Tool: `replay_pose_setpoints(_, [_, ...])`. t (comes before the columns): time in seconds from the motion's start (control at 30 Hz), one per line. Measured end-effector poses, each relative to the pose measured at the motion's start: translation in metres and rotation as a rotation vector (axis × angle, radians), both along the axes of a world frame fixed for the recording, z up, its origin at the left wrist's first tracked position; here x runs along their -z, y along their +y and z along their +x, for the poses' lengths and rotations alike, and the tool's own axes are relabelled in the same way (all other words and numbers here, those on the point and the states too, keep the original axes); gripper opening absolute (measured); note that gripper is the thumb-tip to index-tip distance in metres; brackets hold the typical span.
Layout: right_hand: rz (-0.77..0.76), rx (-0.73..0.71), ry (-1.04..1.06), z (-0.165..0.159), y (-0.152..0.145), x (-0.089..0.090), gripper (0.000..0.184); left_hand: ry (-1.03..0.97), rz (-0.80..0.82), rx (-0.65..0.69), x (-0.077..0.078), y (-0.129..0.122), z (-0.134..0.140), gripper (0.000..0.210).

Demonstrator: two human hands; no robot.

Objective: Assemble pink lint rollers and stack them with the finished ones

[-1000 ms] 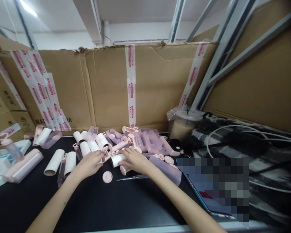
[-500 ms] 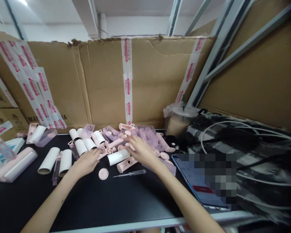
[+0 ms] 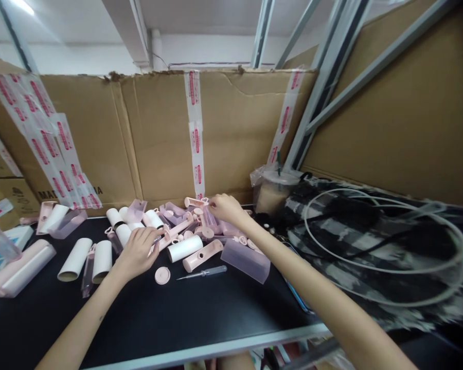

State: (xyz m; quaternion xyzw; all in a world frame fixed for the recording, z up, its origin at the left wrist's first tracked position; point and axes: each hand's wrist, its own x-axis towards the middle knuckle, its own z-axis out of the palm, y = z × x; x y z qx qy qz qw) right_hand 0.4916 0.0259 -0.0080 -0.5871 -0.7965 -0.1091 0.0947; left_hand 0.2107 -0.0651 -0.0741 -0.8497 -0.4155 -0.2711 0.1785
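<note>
My left hand (image 3: pixel 139 252) curls its fingers round a pink plastic part (image 3: pixel 164 236) at the near left of a heap of pieces. At the back of the heap, my right hand (image 3: pixel 227 209) has its fingertips pinched together; what they hold is hard to make out. Just below them stand translucent purple pieces (image 3: pixel 212 224). Before the hands lie a white roll (image 3: pixel 185 248), a pink holder with a round hole (image 3: pixel 202 255), a clear-handled screwdriver (image 3: pixel 204 273) and a round pink cap (image 3: pixel 162 276). A translucent purple cover (image 3: pixel 246 260) lies under my right forearm.
Several white rolls (image 3: pixel 75 259) and a pink holder (image 3: pixel 21 270) lie at the left. A drink cup (image 3: pixel 272 192) stands behind my right arm. A phone (image 3: pixel 299 298) lies partly hidden under that forearm. White cable (image 3: pixel 370 267) loops over dark cloth. A cardboard wall (image 3: pixel 158 133) closes the back.
My right hand has moved to the back of the heap, uncovering the holder and the purple cover. My left hand has drawn slightly nearer and curled more. The view has shifted right.
</note>
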Motion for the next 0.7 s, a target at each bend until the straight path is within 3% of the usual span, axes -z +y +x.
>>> replay_pose_setpoints(0.1, [-0.002,0.078,0.010,-0.018,0.022,0.005,0.029,-0.010,0.080,0.006,-0.003,-0.002,0.000,0.027])
replay_pose_setpoints(0.23, [-0.005,0.106,0.074,-0.026,0.029,0.011,0.030,-0.046,0.100,0.018,-0.003,-0.004,0.001,0.026])
replay_pose_setpoints(0.37, [0.034,-0.025,0.179,-0.020,0.015,-0.005,0.032,-0.315,-0.021,0.070,-0.007,-0.010,0.008,0.025])
replay_pose_setpoints(0.47, [0.096,-0.244,0.238,-0.021,-0.018,-0.017,0.034,-0.849,-0.396,0.196,-0.016,-0.021,0.019,0.025])
replay_pose_setpoints(0.53, [0.143,-0.396,0.235,-0.029,-0.050,-0.014,0.031,-1.192,-0.895,0.358,-0.022,-0.030,0.031,0.040])
replay_pose_setpoints(0.57, [0.177,-0.504,0.215,-0.034,-0.068,-0.009,0.027,-1.286,-1.192,0.450,-0.023,-0.036,0.037,0.051])
replay_pose_setpoints(0.6, [0.292,-0.703,0.155,-0.039,-0.087,-0.001,0.024,-1.332,-1.451,0.521,-0.023,-0.041,0.044,0.060])
replay_pose_setpoints(0.63, [0.312,-0.786,0.120,-0.044,-0.104,0.007,0.023,-1.369,-1.624,0.555,-0.022,-0.046,0.050,0.064])
replay_pose_setpoints(0.7, [0.315,-0.871,0.068,-0.047,-0.132,0.022,0.023,-1.434,-1.747,0.523,-0.015,-0.053,0.060,0.053])
